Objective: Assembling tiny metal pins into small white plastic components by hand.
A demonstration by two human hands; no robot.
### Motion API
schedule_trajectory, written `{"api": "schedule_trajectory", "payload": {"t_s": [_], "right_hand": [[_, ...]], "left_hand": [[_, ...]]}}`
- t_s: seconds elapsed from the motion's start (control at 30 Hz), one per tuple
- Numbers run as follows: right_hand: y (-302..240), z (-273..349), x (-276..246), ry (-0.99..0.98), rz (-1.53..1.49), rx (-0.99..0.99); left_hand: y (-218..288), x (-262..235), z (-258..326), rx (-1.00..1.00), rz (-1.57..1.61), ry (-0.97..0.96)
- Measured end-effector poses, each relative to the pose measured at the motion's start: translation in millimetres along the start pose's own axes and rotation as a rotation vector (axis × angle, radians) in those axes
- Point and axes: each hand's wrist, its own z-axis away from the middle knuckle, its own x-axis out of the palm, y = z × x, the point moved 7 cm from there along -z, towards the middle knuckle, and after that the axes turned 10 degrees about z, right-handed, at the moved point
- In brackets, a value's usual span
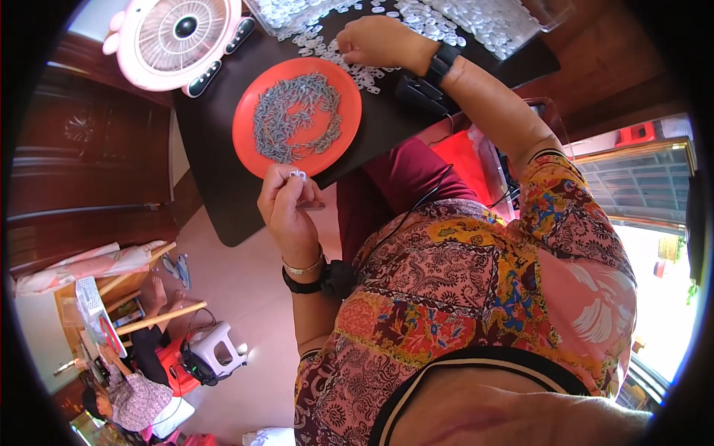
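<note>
My left hand [286, 204] is closed in a pinch beside the near rim of an orange-red plate [245, 134]. A small white plastic piece [297, 175] with holes shows between its fingertips. Many small grey screws [279, 123] lie in a ring on the plate, with bare patches in the middle. Farther off, my right hand [378, 41] is over loose white plastic pieces [364, 76] spread on the dark table. Its fingers are curled together and point down at the pieces; what they hold, if anything, is hidden.
A pink fan [178, 37] stands at the table's far left. Clear trays of white pieces [491, 26] line the far edge. A black device [422, 93] lies right of the plate. Another person [137, 394] sits at lower left, near a white stool [216, 349].
</note>
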Motion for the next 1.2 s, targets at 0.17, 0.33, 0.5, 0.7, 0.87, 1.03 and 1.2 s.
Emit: {"api": "schedule_trajectory", "payload": {"t_s": [0.17, 0.33, 0.5, 0.7, 0.87, 1.03, 1.2], "right_hand": [[-57.5, 6.6, -51.2, 0.138, -0.289, -0.233], [-112.9, 6.4, -35.2, -0.031, -0.256, -0.415], [-118.6, 2.1, -16.4, -0.067, -0.158, -0.412], [-110.9, 2.6, -14.0, -0.011, -0.217, -0.384], [-101.0, 3.3, -25.3, 0.006, -0.424, -0.295], [-92.8, 2.8, -27.6, 0.049, -0.517, -0.209], [-87.1, 2.0, -18.3, 0.016, -0.614, -0.167]], "left_hand": [[4.1, -17.9, -3.9, 0.042, 0.025, 0.048], [7.6, -18.5, -4.7, 0.056, 0.047, 0.076], [3.8, -14.1, -2.5, 0.012, 0.077, 0.077], [-0.7, -8.9, -1.1, -0.029, 0.051, 0.049], [-4.5, -5.1, -0.7, -0.063, 0.042, 0.017], [-2.9, -4.9, -1.7, -0.026, 0.025, 0.011], [-0.2, -2.7, -2.6, -0.013, 0.0, 0.013]]}}
